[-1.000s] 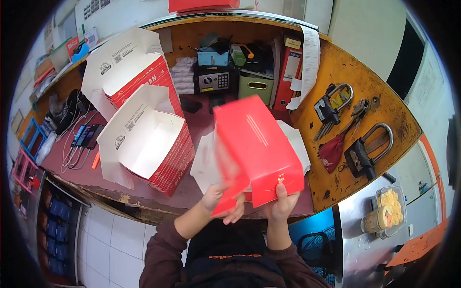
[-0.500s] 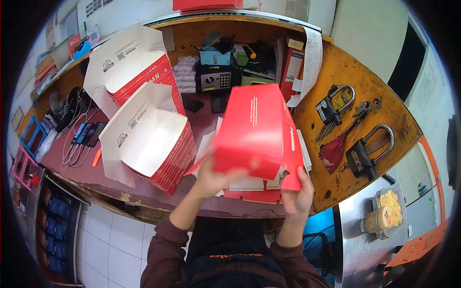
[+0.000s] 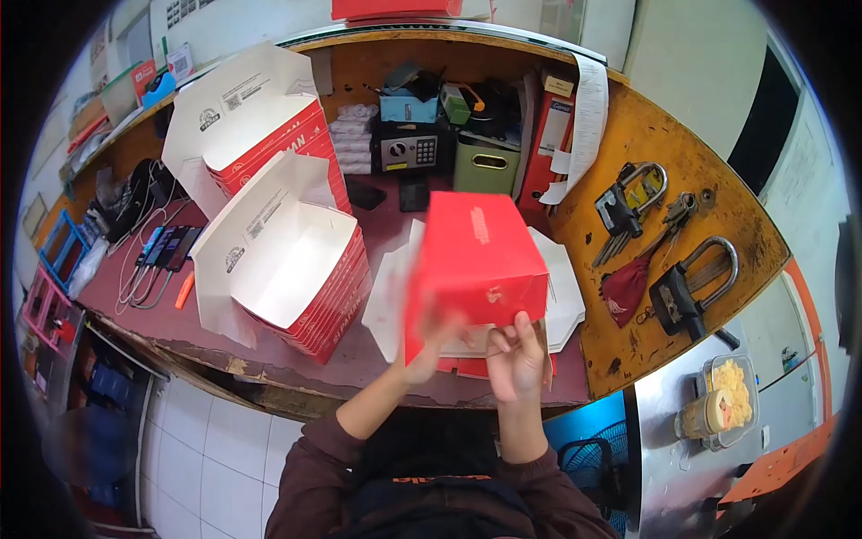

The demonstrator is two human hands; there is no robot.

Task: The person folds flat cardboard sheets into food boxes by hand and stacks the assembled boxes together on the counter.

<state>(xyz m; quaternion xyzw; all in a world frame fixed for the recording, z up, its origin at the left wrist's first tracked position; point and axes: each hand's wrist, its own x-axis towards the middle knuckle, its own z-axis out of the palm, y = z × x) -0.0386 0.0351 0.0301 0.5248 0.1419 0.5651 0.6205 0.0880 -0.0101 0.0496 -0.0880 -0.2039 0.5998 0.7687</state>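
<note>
A red cardboard box, partly folded, is held up over the desk in front of me. My left hand is at its lower left side, blurred, with its fingertips partly behind a red flap. At the lower right edge, my right hand has its fingers curled against the box, the thumb side up. Beneath the box lie flat white and red cardboard blanks. To the left stand two nested stacks of open boxes, the nearer stack and the farther stack, white inside and red outside.
Padlocks and keys lie on the wooden panel at right. A safe, a green bin and red binders stand at the back of the desk. Phones with cables are at left. A food container sits on the metal counter.
The red box has turned and tilted between my hands. My right hand has moved left along its lower edge, and my left hand has shifted to the box's left side.
</note>
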